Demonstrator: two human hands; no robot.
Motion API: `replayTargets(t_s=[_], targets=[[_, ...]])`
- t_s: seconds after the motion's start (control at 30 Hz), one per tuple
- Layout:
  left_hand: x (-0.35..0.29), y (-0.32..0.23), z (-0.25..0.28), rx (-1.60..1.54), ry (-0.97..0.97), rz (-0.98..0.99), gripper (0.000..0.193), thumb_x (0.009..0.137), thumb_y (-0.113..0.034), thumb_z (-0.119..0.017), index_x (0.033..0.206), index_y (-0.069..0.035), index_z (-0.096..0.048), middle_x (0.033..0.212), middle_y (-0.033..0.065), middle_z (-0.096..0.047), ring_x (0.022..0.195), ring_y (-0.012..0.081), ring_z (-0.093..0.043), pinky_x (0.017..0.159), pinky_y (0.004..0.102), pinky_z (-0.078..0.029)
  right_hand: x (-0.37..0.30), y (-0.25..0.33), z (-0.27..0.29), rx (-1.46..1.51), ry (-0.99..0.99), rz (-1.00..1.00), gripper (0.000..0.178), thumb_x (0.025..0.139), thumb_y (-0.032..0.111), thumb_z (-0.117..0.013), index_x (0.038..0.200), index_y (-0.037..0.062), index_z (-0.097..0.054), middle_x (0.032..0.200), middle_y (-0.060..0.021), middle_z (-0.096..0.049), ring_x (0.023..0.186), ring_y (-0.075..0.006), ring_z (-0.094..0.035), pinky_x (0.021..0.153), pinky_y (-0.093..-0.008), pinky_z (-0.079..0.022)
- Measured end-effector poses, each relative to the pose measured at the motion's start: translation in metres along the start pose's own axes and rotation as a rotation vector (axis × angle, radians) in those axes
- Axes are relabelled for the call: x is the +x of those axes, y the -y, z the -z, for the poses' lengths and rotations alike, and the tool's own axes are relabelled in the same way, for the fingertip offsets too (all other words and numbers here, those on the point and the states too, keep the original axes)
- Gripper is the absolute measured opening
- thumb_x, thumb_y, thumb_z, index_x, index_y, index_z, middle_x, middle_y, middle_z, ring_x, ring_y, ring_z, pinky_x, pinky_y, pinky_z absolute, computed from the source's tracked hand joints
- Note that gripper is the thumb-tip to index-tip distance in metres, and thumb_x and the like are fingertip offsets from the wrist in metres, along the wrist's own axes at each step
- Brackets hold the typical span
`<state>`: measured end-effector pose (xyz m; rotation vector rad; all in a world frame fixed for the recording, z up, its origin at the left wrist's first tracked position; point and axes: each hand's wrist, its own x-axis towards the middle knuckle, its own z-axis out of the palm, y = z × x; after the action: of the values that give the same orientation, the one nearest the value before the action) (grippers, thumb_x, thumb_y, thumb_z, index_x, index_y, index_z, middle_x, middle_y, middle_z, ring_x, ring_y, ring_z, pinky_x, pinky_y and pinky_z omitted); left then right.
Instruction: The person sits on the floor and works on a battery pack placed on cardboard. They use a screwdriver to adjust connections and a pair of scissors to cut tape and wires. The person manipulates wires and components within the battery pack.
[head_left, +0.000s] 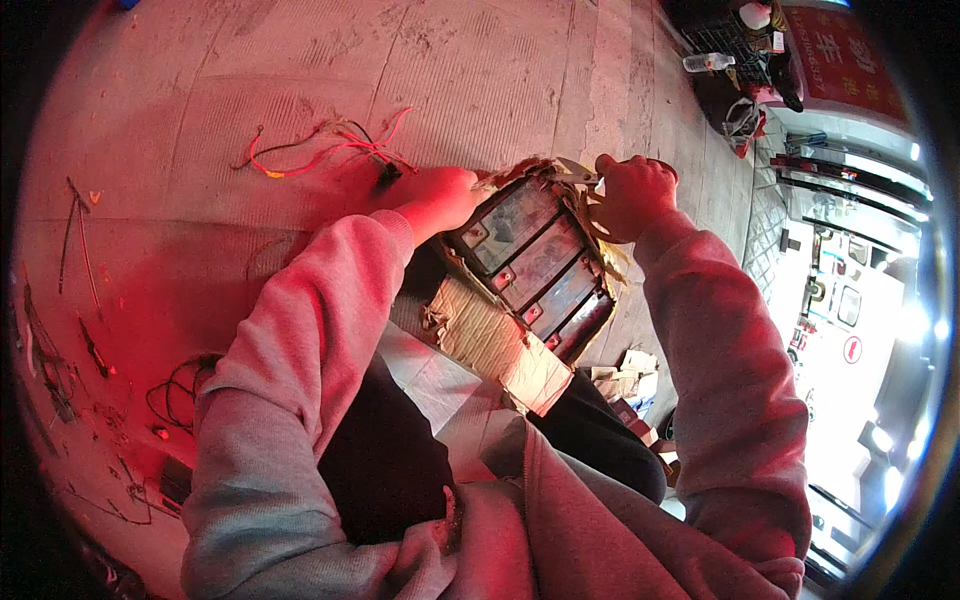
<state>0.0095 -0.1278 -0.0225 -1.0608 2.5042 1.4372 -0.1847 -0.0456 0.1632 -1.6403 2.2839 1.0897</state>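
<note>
In front of me lies a worn cardboard box (490,335) with a torn, ragged top edge. Inside it several flat rectangular batteries (520,225) with metal terminals sit side by side. My left hand (447,197) is closed at the box's far left corner, gripping the torn cardboard edge. Over the far right corner, my right hand (640,195) holds what look like scissors, their metal blades (574,170) pointing left along the torn rim. Fingers hide part of the scissor handles. Brown torn strips (612,258) hang at the box's right side.
Red and black wires (350,148) lie on the paved floor beyond my left hand. More dark cables (180,395) and thin rods (80,235) lie at the left. Cardboard scraps (632,375) are by my right knee. A black crate (715,40) and a plastic bottle (708,63) stand far right.
</note>
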Motion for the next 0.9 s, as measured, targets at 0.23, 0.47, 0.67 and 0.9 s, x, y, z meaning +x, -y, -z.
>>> replayTargets(t_s=[0.23, 0.47, 0.67, 0.9], targets=[[-0.007, -0.007, 0.012, 0.021, 0.045, -0.02, 0.053, 0.092, -0.055, -0.052, 0.098, -0.004, -0.067, 0.096, 0.0224, -0.068, 0.092, 0.0412, -0.066, 0.079, 0.0519, -0.05, 0.017, -0.005, 0.01, 0.167, 0.173, -0.027, 0.051, 0.074, 0.049, -0.07, 0.111, 0.0139, -0.067, 0.103, -0.0158, -0.071, 0.099, -0.0377, -0.067, 0.085, -0.0469, -0.052], [-0.007, -0.003, 0.013, 0.073, 0.043, -0.085, 0.051, 0.093, -0.052, -0.05, 0.098, -0.005, -0.067, 0.095, 0.0228, -0.068, 0.091, 0.0418, -0.066, 0.078, 0.0528, -0.05, 0.042, 0.012, 0.011, 0.021, 0.204, -0.064, 0.044, 0.075, 0.046, -0.07, 0.108, 0.0168, -0.069, 0.104, -0.0132, -0.071, 0.1, -0.0351, -0.068, 0.082, -0.0499, -0.052], [-0.012, -0.004, 0.013, 0.072, 0.024, -0.118, 0.047, 0.093, -0.05, -0.052, 0.093, -0.005, -0.068, 0.092, 0.0222, -0.068, 0.088, 0.0419, -0.067, 0.077, 0.0532, -0.05, 0.06, 0.036, 0.016, -0.198, 0.218, 0.007, 0.036, 0.075, 0.035, -0.071, 0.107, 0.0162, -0.072, 0.104, -0.0094, -0.072, 0.097, -0.0329, -0.07, 0.073, -0.0534, -0.052], [-0.009, -0.007, 0.002, 0.191, -0.015, -0.193, 0.043, 0.092, -0.046, -0.054, 0.089, -0.005, -0.068, 0.086, 0.0213, -0.068, 0.083, 0.0423, -0.066, 0.072, 0.0552, -0.05, 0.084, 0.05, -0.001, -0.277, 0.231, 0.126, 0.037, 0.075, 0.025, -0.075, 0.108, 0.0111, -0.075, 0.108, -0.0104, -0.073, 0.101, -0.0291, -0.071, 0.075, -0.0531, -0.057]])
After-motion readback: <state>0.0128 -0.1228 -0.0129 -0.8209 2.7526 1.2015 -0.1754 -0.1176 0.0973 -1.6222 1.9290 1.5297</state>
